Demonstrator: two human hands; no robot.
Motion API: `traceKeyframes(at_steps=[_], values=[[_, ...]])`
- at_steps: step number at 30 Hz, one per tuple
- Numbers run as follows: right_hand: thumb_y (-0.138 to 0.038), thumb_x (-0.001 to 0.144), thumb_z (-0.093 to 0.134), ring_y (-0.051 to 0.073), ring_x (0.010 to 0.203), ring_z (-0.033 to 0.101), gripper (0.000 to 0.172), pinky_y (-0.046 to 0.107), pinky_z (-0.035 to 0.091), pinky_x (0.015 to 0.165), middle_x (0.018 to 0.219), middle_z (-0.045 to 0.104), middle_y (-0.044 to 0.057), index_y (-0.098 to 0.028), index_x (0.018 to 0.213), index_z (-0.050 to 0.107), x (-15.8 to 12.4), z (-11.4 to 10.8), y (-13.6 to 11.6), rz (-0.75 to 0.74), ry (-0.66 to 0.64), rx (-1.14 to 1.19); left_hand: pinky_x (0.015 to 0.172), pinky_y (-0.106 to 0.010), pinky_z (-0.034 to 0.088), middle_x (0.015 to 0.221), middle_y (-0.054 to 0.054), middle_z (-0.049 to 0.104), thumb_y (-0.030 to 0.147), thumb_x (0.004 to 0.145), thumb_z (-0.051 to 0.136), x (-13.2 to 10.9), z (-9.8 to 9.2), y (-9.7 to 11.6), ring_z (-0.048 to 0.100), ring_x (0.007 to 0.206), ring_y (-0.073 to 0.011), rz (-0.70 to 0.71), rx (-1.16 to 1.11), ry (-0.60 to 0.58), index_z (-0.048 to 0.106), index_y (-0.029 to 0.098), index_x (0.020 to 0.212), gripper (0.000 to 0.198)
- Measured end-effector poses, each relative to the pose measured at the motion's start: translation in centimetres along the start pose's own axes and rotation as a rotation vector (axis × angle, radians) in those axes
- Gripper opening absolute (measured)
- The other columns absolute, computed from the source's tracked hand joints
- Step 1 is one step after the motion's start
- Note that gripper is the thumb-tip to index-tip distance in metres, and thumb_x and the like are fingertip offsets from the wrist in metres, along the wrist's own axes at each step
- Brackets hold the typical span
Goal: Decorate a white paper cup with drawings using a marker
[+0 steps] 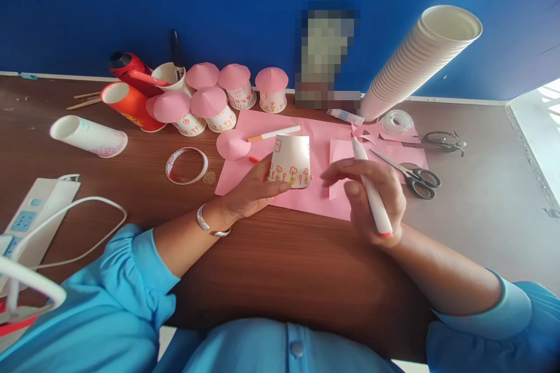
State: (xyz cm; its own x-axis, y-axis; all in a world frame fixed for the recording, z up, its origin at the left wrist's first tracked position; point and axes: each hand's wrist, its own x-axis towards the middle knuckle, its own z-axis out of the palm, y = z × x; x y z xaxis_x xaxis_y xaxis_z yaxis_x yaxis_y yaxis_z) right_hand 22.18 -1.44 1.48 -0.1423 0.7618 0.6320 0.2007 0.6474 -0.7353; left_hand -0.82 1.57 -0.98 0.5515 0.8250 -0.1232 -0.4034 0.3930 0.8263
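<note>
My left hand (254, 189) grips an upside-down white paper cup (289, 158) with red and yellow flowers drawn along its lower edge and small window shapes higher up. In my right hand (376, 192) is a white marker (371, 195) with a red tip, pointing up and away from the cup. Pink paper (315, 204) lies beneath both hands. Left of the cup rests a loose pink paper cone (233, 145), with an orange-and-white marker (275, 133) beside it. Behind stand several decorated cups with pink cone tops (210, 104).
Scissors (413, 175), clear tape (396, 122) and glasses (445, 141) lie at right, before a tall leaning cup stack (422, 61). At left are a tape ring (186, 165), a white cup (87, 135), a red cup (131, 106) and a power strip (37, 224) with a cable.
</note>
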Motion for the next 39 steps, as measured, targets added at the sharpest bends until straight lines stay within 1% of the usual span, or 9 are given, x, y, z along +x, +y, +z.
traceKeyframes(at_steps=[2, 4, 8, 14, 19, 27, 33, 36, 39], values=[[-0.041, 0.102, 0.072, 0.030, 0.116, 0.078, 0.043, 0.051, 0.069, 0.094, 0.134, 0.075, 0.011, -0.030, 0.142, 0.058, 0.1, 0.1, 0.6, 0.038, -0.043, 0.014, 0.113, -0.057, 0.056, 0.128, -0.011, 0.076, 0.030, 0.080, 0.089, -0.1, 0.1, 0.1, 0.074, 0.122, -0.0343, -0.012, -0.019, -0.026, 0.066, 0.024, 0.134, 0.059], [-0.044, 0.091, 0.086, 0.036, 0.147, 0.060, 0.073, 0.061, 0.058, 0.116, 0.158, 0.061, 0.014, -0.033, 0.152, 0.048, 0.4, 0.1, 1.2, 0.027, -0.121, 0.019, 0.115, -0.060, 0.054, 0.132, -0.013, 0.075, 0.032, 0.081, 0.088, -0.2, 0.2, 0.1, 0.073, 0.125, -0.0370, -0.025, -0.026, -0.053, 0.066, 0.023, 0.136, 0.060], [-0.043, 0.085, 0.092, 0.037, 0.162, 0.042, 0.095, 0.066, 0.044, 0.129, 0.171, 0.046, 0.015, -0.034, 0.161, 0.036, 0.7, 0.1, 1.8, -0.006, -0.239, -0.016, 0.116, -0.060, 0.052, 0.140, -0.016, 0.072, 0.036, 0.080, 0.089, -0.4, 0.3, 0.2, 0.071, 0.129, -0.0400, -0.049, -0.008, -0.099, 0.064, 0.023, 0.139, 0.065], [-0.039, 0.088, 0.090, 0.039, 0.149, 0.058, 0.088, 0.064, 0.053, 0.121, 0.159, 0.058, 0.019, -0.030, 0.159, 0.039, 0.6, 0.1, 1.8, -0.060, -0.252, -0.127, 0.114, -0.059, 0.052, 0.147, -0.017, 0.067, 0.040, 0.081, 0.088, -0.4, 0.2, 0.4, 0.063, 0.138, -0.0411, -0.064, 0.101, -0.133, 0.062, 0.025, 0.140, 0.066], [-0.036, 0.089, 0.088, 0.039, 0.145, 0.060, 0.083, 0.065, 0.056, 0.117, 0.156, 0.060, 0.021, -0.029, 0.158, 0.042, 0.3, 0.6, 1.9, -0.118, -0.207, -0.227, 0.119, -0.054, 0.048, 0.161, -0.011, 0.053, 0.035, 0.072, 0.097, -0.4, 0.9, 0.3, 0.046, 0.152, -0.0387, 0.101, 0.338, -0.005, 0.056, 0.032, 0.145, 0.083], [-0.037, 0.095, 0.081, 0.038, 0.148, 0.058, 0.088, 0.063, 0.056, 0.116, 0.160, 0.057, 0.022, -0.026, 0.167, 0.031, 0.3, 0.7, 1.9, -0.147, -0.274, -0.263, 0.094, -0.046, 0.059, 0.133, -0.012, 0.067, 0.034, 0.076, 0.095, -0.5, 0.9, 0.2, 0.065, 0.118, -0.0325, 0.011, 0.388, 0.027, 0.057, 0.025, 0.139, 0.074], [-0.043, 0.098, 0.077, 0.037, 0.147, 0.059, 0.085, 0.060, 0.058, 0.113, 0.161, 0.056, 0.019, -0.030, 0.168, 0.032, 0.4, 0.2, 1.6, -0.065, -0.244, -0.123, 0.099, -0.050, 0.057, 0.130, -0.011, 0.069, 0.036, 0.077, 0.093, -0.4, 0.5, 0.5, 0.069, 0.119, -0.0329, -0.071, 0.199, 0.020, 0.060, 0.025, 0.134, 0.067], [-0.049, 0.107, 0.060, 0.032, 0.120, 0.072, 0.062, 0.056, 0.063, 0.100, 0.133, 0.073, 0.012, -0.035, 0.164, 0.042, 0.4, -0.3, 1.1, -0.069, -0.097, -0.066, 0.103, -0.051, 0.055, 0.124, -0.009, 0.072, 0.037, 0.074, 0.095, -0.1, 0.6, 0.5, 0.070, 0.118, -0.0325, -0.030, 0.128, 0.059, 0.063, 0.024, 0.129, 0.065], [-0.047, 0.110, 0.052, 0.025, 0.083, 0.070, 0.043, 0.046, 0.063, 0.080, 0.097, 0.073, 0.007, -0.030, 0.147, 0.066, 0.5, -0.8, 0.0, -0.079, -0.019, -0.113, 0.101, -0.048, 0.055, 0.118, -0.008, 0.074, 0.038, 0.072, 0.096, 0.1, 0.6, 0.5, 0.071, 0.114, -0.0304, -0.010, 0.109, 0.060, 0.065, 0.024, 0.127, 0.065]])
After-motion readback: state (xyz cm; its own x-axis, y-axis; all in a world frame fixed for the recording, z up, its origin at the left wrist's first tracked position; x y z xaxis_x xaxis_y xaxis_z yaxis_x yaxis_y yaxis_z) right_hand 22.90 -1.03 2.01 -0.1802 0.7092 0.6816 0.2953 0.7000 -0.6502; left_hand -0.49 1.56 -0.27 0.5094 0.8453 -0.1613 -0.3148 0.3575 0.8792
